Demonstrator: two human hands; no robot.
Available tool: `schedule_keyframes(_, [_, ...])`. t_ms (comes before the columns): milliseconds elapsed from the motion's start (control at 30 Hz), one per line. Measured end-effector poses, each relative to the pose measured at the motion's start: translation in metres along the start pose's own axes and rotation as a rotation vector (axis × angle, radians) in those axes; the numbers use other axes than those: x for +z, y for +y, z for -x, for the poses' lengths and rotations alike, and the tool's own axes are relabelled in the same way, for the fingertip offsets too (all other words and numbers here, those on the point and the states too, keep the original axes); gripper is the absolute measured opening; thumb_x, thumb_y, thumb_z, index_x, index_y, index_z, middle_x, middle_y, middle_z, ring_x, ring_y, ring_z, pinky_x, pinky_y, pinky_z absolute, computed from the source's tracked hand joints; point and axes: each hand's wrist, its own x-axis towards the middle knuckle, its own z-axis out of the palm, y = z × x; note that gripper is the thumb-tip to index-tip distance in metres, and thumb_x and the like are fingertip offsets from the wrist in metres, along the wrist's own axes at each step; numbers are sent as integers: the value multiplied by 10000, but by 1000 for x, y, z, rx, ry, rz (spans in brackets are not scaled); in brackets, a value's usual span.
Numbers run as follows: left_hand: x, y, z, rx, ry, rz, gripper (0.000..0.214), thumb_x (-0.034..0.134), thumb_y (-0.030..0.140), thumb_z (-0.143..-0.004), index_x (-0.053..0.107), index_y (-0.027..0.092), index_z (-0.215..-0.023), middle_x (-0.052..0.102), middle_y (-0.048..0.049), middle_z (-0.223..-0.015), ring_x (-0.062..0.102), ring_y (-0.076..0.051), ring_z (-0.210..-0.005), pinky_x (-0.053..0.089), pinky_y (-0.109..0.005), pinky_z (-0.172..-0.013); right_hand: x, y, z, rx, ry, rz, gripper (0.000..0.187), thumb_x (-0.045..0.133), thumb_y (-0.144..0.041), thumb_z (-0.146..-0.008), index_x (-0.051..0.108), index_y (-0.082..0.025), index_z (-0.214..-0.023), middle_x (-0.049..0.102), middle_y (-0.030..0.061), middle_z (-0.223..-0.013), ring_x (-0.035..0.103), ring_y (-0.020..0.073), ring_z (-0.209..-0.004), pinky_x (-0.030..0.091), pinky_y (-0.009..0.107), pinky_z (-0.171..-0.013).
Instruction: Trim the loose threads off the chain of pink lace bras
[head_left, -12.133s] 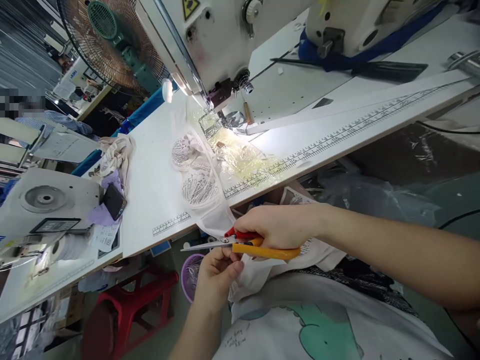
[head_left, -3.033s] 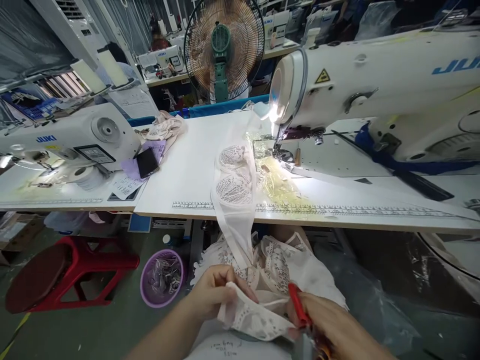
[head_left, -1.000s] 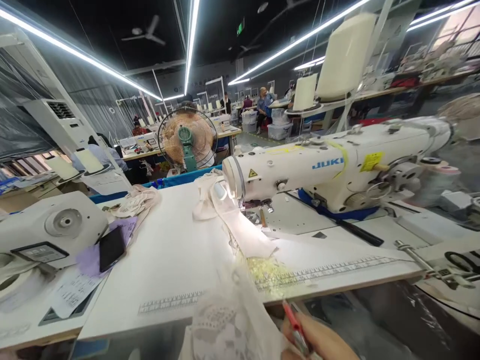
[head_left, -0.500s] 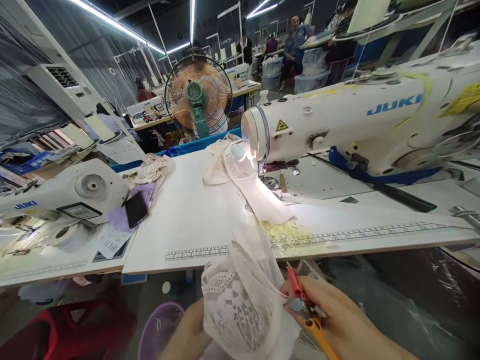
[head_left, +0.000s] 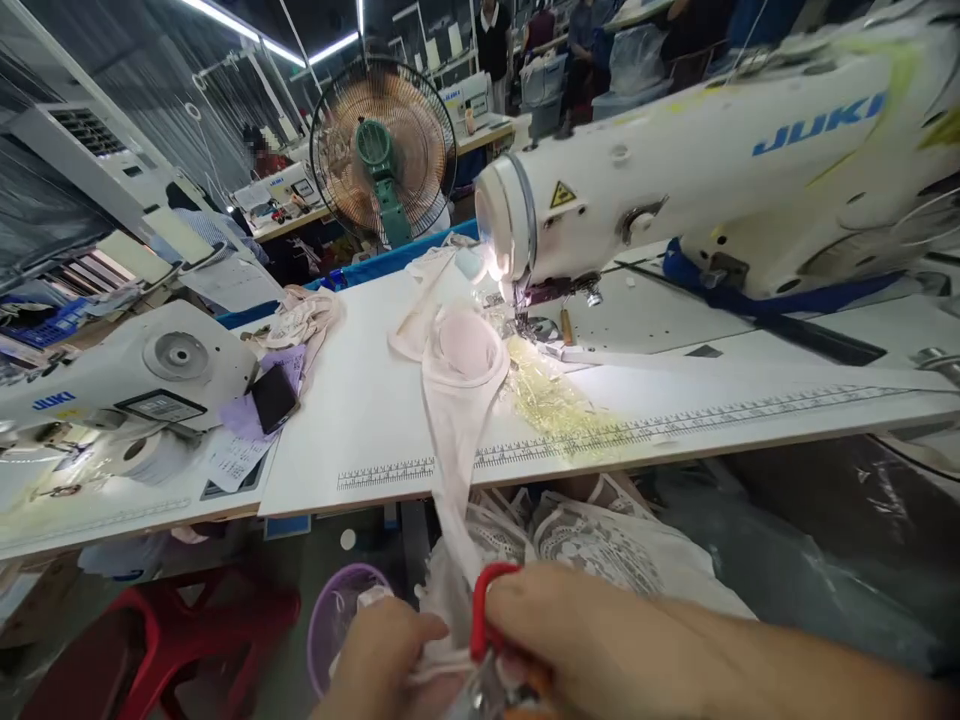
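Note:
Low in front of me, my right hand (head_left: 551, 625) is closed around scissors (head_left: 478, 610) with a red loop handle; an orange part shows below it. Their metal blades point down beside pale fabric (head_left: 439, 662), partly cut off by the bottom edge. That fabric is gripped by my left hand (head_left: 379, 640), just left of the scissors. A pale pink garment piece (head_left: 469, 350) lies by the sewing machine's needle, and its narrow strip hangs over the table edge between my hands. White lace fabric (head_left: 600, 530) is bunched below the edge, behind my right hand.
A JUKI sewing machine (head_left: 675, 190) stands at right, another (head_left: 150, 365) at left. Yellowish thread scraps (head_left: 559, 405) lie near a printed ruler (head_left: 675, 425). A purple bin (head_left: 319, 620) and red stool (head_left: 202, 625) are below. A fan (head_left: 382, 150) stands behind the table.
The lace piece held up between my hands has dropped lower. My right hand has moved left and down with the scissors. The garment by the needle now lies nearer the table's front.

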Motion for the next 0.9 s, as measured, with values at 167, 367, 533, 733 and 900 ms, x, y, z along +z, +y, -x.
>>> schedule_keyframes(167, [-13,4,0,-28,-129,49,314,526,365,-840,625,172,-614,580,-25,-522,502,-128,-478,355,-227,-480,-27,38,24,109,25,-25,153,551,-44,-676,499,-188,-678,584,-4,-696,520,137,-603,345,215,-526])
schedule_keyframes(367, [-10,-23,-3,-329,-249,405,399,583,497,-786,567,143,-604,502,9,-524,434,-100,-476,334,-207,-460,-41,54,22,260,-15,11,205,478,-56,-714,377,-209,-621,527,0,-669,461,143,-580,322,236,-523])
schedule_keyframes(533, [-3,-23,-22,-199,-339,38,195,525,306,-860,655,160,-852,645,-78,-871,605,-194,-824,469,-295,-739,-39,46,13,247,-47,39,215,515,-143,-756,364,-215,-620,506,-6,-632,447,144,-551,295,246,-493])
schedule_keyframes(733, [31,19,-52,182,-218,44,224,540,207,-840,604,163,-1050,684,-100,-949,639,-210,-868,495,-300,-762,-41,41,2,187,-155,-69,169,515,-173,-742,377,-216,-654,499,-9,-658,430,142,-543,308,249,-477])
schedule_keyframes(900, [47,37,-68,55,-158,214,132,547,210,-844,648,169,-918,681,-76,-865,630,-197,-813,487,-298,-748,-46,48,-1,150,-134,-71,185,529,-180,-733,372,-207,-638,480,-10,-647,422,130,-536,312,245,-479])
